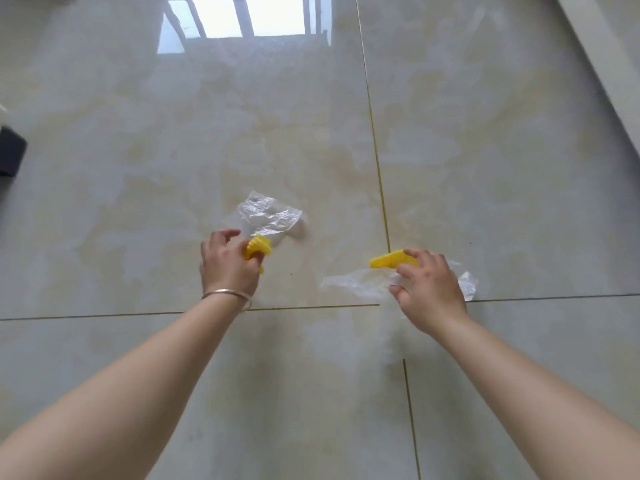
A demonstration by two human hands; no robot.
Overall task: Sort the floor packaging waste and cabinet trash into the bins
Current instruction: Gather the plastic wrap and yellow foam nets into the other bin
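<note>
Two yellow ribbed foam pieces and two clear plastic wrappers lie on the glossy tiled floor. My left hand [228, 263], with a silver bangle on its wrist, grips one yellow foam piece [259, 247]. Just beyond it lies a crumpled clear wrapper [268, 213]. My right hand [427, 289] hovers with fingers spread over the second yellow foam piece [391, 259] and the second clear wrapper [356, 284], which spreads out on both sides of the hand. Whether the fingers touch the foam, I cannot tell.
A dark block [10, 155] sits at the left edge of the floor. A pale baseboard or wall edge [609, 67] runs diagonally along the upper right. A window reflection [242, 19] shines on the tiles at the top.
</note>
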